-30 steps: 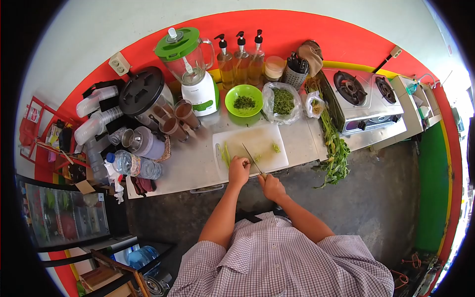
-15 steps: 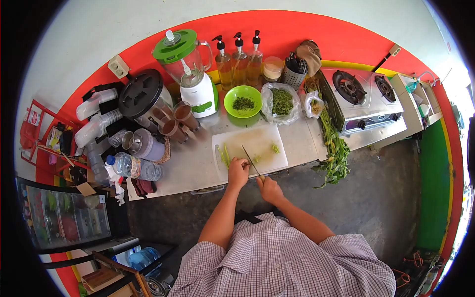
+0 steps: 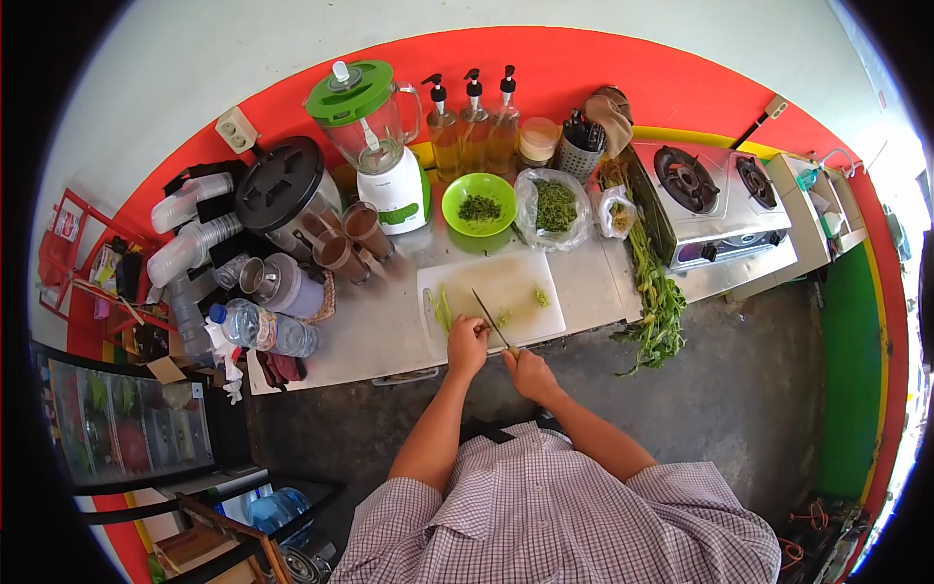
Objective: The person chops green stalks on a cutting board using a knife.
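Observation:
My right hand [image 3: 531, 377] is wrapped round the handle of a knife [image 3: 489, 317], whose blade points up and left over the white cutting board [image 3: 525, 273]. Just left of the blade, my left hand [image 3: 469, 345] rests at the board's front edge with its fingers bunched together. What those fingers pinch is too small to make out. Pale green stalks [image 3: 443, 309] lie on the board beside my left hand, their lower ends close to it. Small cut green pieces [image 3: 541, 297] sit on the board right of the knife.
Behind the board stand a green bowl [image 3: 450, 208] with chopped greens, a plastic bag [image 3: 581, 234] of greens and a blender [image 3: 393, 195]. Leafy stalks [image 3: 662, 316] hang over the counter edge near the gas stove [image 3: 725, 219]. Cups and a water bottle [image 3: 282, 331] stand left.
The knife blade has shifted very slightly to the left, its tip a little lower. My left hand has barely moved, and the stalks lie as before.

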### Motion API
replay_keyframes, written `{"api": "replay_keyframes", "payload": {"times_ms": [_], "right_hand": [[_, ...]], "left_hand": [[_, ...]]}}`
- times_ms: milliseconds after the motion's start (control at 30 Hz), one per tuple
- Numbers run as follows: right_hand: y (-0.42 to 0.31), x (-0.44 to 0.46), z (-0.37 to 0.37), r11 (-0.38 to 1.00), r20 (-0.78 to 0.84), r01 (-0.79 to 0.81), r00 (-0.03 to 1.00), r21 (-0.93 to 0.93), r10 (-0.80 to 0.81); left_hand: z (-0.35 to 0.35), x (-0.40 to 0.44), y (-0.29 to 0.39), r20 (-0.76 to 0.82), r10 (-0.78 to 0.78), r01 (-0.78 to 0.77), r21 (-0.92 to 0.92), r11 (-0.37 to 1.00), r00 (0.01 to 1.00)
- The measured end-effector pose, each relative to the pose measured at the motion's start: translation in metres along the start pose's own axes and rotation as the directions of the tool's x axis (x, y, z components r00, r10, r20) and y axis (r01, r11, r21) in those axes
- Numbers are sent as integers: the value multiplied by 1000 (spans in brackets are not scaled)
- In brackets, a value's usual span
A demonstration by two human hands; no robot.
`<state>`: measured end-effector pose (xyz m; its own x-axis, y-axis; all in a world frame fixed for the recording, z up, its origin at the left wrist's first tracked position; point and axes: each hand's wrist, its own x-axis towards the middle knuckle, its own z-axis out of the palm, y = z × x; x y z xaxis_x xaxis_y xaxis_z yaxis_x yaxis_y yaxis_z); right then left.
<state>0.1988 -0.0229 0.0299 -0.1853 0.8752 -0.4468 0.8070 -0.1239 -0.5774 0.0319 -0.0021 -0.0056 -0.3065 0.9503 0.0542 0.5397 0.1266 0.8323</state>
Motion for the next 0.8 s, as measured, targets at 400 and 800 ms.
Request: {"api": "replay_keyframes", "payload": {"times_ms": [400, 800], "right_hand": [[2, -7, 16, 1000, -56, -23, 998, -11, 22], [-4, -3, 7, 998, 26, -60, 998, -24, 60]], "left_hand": [[-1, -4, 5, 7, -6, 6, 25, 1000, 1000], [7, -18, 15, -172, 160, -128, 186, 974, 972]]}}
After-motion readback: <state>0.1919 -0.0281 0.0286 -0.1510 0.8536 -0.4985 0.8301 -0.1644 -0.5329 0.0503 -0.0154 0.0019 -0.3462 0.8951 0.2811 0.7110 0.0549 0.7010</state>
